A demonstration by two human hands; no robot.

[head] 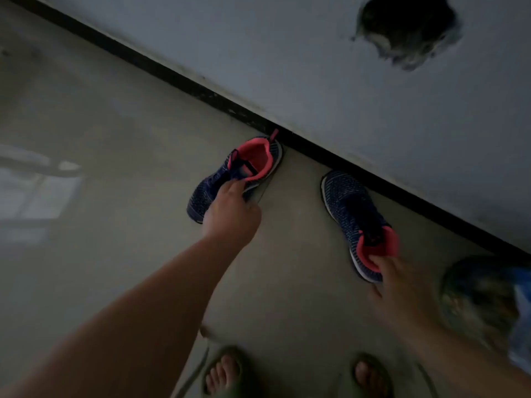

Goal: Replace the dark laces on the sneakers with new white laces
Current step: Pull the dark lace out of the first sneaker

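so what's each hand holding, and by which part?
Left hand grips the left sneaker at its side by the collar. Right hand has fingers in the right sneaker heel opening.

A person with bare forearms [161, 305] and no sleeves in view wears green open-toed slippers [227, 369] on both feet.

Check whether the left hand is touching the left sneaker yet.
Touching. The head view shows the left hand lying on the left sneaker, its fingers curled over the side by the pink collar.
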